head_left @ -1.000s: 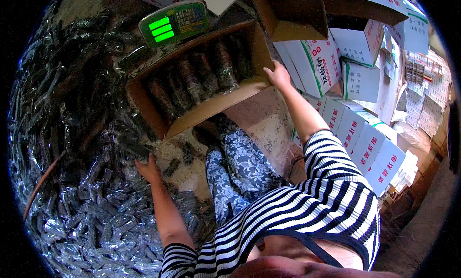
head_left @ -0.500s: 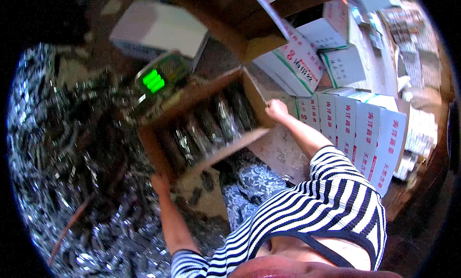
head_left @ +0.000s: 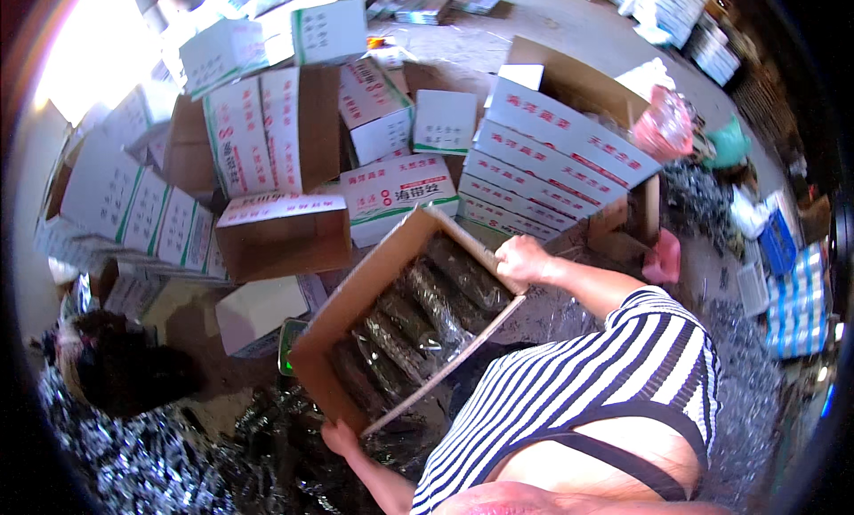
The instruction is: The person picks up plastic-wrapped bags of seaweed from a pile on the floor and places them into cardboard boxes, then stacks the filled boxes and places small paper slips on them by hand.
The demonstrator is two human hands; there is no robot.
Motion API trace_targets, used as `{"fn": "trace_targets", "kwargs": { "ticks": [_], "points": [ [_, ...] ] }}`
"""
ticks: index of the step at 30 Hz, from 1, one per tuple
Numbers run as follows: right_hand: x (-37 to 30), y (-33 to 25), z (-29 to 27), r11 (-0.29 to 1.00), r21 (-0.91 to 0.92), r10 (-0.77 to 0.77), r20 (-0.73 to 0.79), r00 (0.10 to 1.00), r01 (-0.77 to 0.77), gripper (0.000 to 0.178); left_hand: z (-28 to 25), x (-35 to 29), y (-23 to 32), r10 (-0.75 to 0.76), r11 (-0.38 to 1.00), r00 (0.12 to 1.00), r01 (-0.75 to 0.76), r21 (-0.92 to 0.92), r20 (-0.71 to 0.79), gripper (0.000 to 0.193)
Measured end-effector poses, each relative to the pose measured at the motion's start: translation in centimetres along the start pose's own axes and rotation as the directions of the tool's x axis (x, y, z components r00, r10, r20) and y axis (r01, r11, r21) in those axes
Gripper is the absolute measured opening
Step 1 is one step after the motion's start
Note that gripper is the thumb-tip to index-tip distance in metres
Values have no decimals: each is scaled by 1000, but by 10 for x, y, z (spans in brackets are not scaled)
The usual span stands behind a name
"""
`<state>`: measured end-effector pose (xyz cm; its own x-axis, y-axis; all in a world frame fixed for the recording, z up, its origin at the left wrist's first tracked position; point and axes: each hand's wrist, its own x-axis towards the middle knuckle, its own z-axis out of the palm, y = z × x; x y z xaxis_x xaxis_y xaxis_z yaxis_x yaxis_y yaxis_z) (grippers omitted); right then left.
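Note:
An open cardboard box (head_left: 374, 288) is tilted in front of me, its brown inside facing up. Several dark packs in clear, shiny plastic (head_left: 405, 324) lie side by side in it. My right hand (head_left: 523, 260) is closed on the box's right end, at the upper edge. Low on the opposite end, my left hand (head_left: 339, 438) grips the corner, its fingers partly hidden. Just beyond the left end, a green-framed device (head_left: 289, 344) with a lit green display is partly covered by the box.
Ahead stand white printed cartons (head_left: 400, 195), an open empty carton (head_left: 285, 239) and a stack of flattened-looking cartons (head_left: 551, 159). A closed white box (head_left: 258, 315) sits left of the device. Dark shiny packs (head_left: 151, 453) heap at lower left, beside a dark rounded shape (head_left: 124, 364).
The view has swung right, bringing the cartons across the front. The box has turned with me, away from the lit device, and both hands have kept hold of it.

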<state>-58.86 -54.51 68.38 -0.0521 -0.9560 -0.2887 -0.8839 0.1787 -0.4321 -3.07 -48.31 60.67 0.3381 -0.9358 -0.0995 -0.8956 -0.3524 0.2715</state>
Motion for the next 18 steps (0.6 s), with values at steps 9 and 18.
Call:
{"fn": "trace_targets", "kwargs": {
  "ticks": [9, 18],
  "points": [
    [-59, 36, -148, 993, 36, 112, -546, 830, -110, 27, -4, 256, 284, 733, 475, 615, -768, -430, -289, 10],
    [-81, 85, -232, 952, 122, 223, -903, 367, -280, 35, -82, 318, 619, 811, 251, 388, -907, -339, -438, 27]
  ]
}}
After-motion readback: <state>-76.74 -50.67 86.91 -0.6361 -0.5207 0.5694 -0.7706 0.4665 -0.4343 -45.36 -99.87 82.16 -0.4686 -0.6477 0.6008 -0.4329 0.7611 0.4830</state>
